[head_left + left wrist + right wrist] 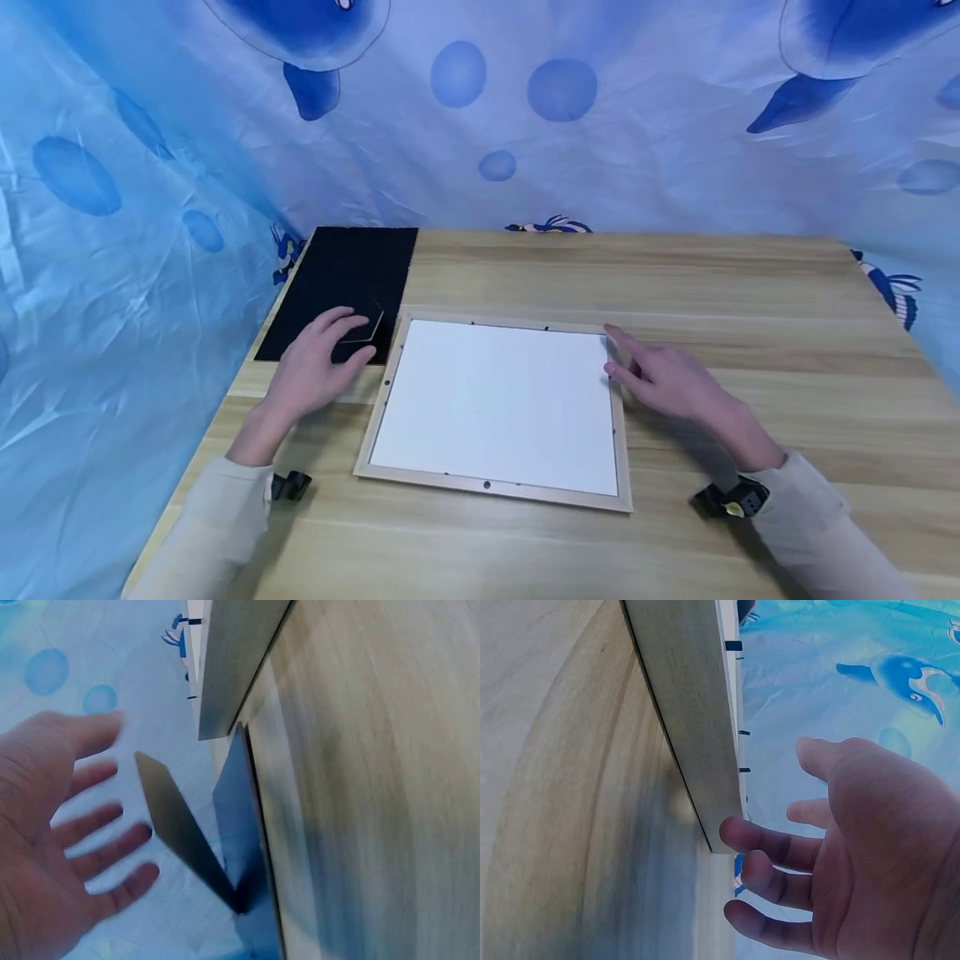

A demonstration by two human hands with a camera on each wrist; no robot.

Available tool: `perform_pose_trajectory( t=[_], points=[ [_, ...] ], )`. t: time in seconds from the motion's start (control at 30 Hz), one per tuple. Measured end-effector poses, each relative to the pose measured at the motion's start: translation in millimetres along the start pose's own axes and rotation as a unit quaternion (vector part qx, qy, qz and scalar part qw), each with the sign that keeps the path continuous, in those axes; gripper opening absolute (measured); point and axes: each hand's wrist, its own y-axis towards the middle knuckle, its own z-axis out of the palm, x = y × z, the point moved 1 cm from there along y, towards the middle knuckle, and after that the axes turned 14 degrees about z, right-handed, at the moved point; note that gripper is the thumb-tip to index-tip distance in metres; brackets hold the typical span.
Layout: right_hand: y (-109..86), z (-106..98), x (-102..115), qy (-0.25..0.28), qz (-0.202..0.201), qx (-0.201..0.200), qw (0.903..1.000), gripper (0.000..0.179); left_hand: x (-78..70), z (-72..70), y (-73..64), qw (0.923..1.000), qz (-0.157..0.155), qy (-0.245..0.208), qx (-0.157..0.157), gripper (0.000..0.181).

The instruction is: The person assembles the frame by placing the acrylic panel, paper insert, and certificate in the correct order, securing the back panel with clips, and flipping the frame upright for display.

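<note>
A pale wooden picture frame (551, 496) lies on the table with a white sheet (495, 400) inside it. Small dark tabs (735, 646) stick out along its inner edge. To its left is a black backing board (352, 267), whose stand flap (180, 832) tilts up from it. My left hand (318, 367) hovers over that board close to the flap, fingers spread and loosely bent, nothing in its grasp. At the frame's upper right corner is my right hand (667, 379), its fingers loosely bent and its index fingertip right at the rim.
The wood-grain table (750, 292) reaches back to a blue curtain (645, 158) printed with sea animals, which also hangs along the left side. Each wrist carries a small black camera, such as the right wrist camera (731, 498).
</note>
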Motion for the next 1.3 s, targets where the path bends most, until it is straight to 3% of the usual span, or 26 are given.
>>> perform_pose_trajectory(
  t=[0.1,0.17,0.2,0.23,0.3,0.37,0.43,0.57,0.7,0.83,0.93,1.1,1.3],
  points=[
    [-0.2,-0.6,-0.3,0.0,-0.004,-0.002,1.0,0.066,8.0,1.7,1.1,0.9929,-0.105,-0.052,-0.023,0.06],
    [-1.1,-1.2,-0.6,0.002,-0.005,-0.004,1.0,0.066,14.1,2.7,2.7,0.9727,-0.19,-0.13,-0.033,0.07],
    [-1.7,-1.6,-0.8,0.003,-0.006,-0.005,1.0,0.066,17.0,3.2,3.8,0.9565,-0.229,-0.177,-0.038,0.075],
    [-2.6,-1.9,-1.1,0.003,-0.008,-0.006,1.0,0.065,19.8,3.7,5.1,0.935,-0.267,-0.229,-0.045,0.079],
    [-4.1,-2.8,-1.4,0.004,-0.01,-0.009,0.9999,0.065,24.2,5.0,7.9,0.8851,-0.331,-0.322,-0.061,0.084],
    [-4.6,-2.4,-1.5,0.003,-0.012,-0.011,0.9999,0.064,27.8,6.5,8.8,0.8368,-0.366,-0.4,-0.075,0.085],
    [-5.0,-2.2,-1.3,0.001,-0.014,-0.014,0.9998,0.064,30.8,8.9,9.9,0.7981,-0.381,-0.46,-0.079,0.085],
    [-5.8,-2.4,-0.4,0.0,-0.017,-0.018,0.9997,0.063,33.0,13.3,13.4,0.7444,-0.376,-0.547,-0.07,0.079],
    [-6.8,-2.0,0.4,0.001,-0.019,-0.019,0.9996,0.063,31.9,16.5,17.5,0.7044,-0.382,-0.592,-0.089,0.074],
    [-7.4,-1.6,-0.3,0.002,-0.023,-0.02,0.9995,0.062,29.6,17.0,19.5,0.6807,-0.391,-0.611,-0.105,0.078],
    [-7.4,-1.4,-1.0,0.0,-0.028,-0.023,0.9994,0.062,29.3,16.9,20.3,0.6774,-0.396,-0.609,-0.114,0.08],
    [-7.6,-1.0,-0.4,-0.001,-0.03,-0.021,0.9993,0.063,31.3,17.6,19.4,0.6843,-0.4,-0.598,-0.121,0.08],
    [-7.9,-1.0,0.5,-0.002,-0.03,-0.02,0.9993,0.062,32.6,15.2,18.3,0.6978,-0.397,-0.584,-0.118,0.079]
  ],
)
